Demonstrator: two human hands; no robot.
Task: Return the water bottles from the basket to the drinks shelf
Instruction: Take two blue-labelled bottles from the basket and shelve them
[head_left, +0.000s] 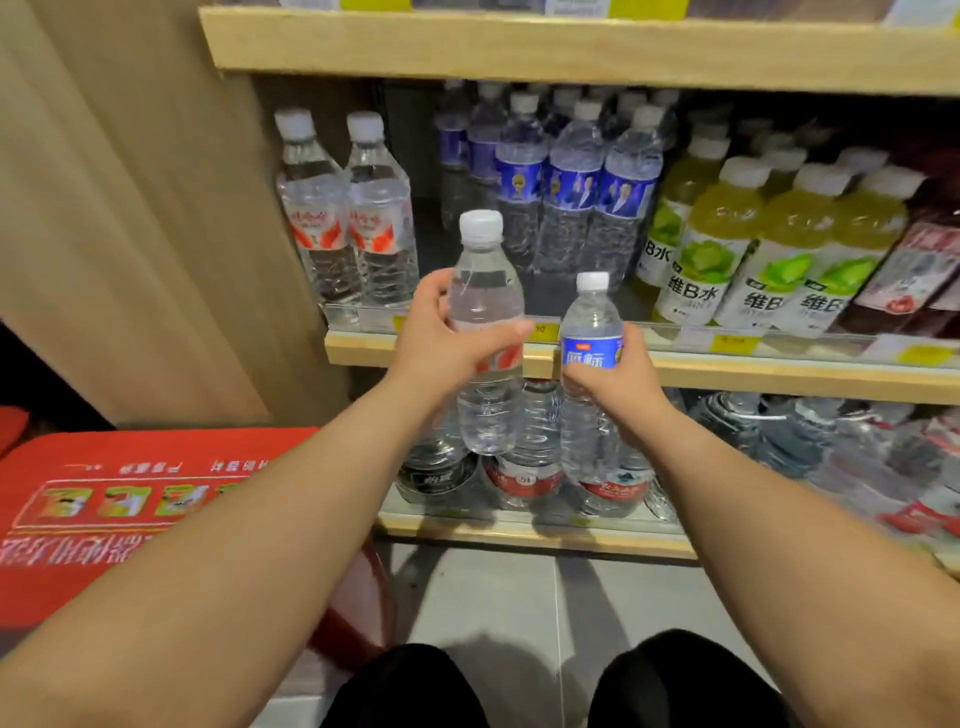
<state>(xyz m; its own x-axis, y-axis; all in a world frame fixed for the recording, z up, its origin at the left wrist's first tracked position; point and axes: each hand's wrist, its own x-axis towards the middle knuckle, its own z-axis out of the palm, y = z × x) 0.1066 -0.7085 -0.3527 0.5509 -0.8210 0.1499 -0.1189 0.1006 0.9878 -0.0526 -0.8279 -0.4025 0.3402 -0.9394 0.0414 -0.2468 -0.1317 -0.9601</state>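
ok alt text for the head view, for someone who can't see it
A person's left hand grips a clear plastic water bottle with a red-and-white label and the right hand a smaller blue-labelled bottle, both upright before a wooden drinks shelf. Matching bottles stand on it, beside yellow-green drinks.

Your left hand (441, 343) and right hand (618, 384) are bare. So are your left forearm (270, 519) and right forearm (769, 493), along every part that shows, right down to the picture's lower corners. Below them, your left leg (410, 686) and right leg (685, 680) are covered in plain black cloth, rounded over each knee. It is too dark to tell seams, weave or pockets.
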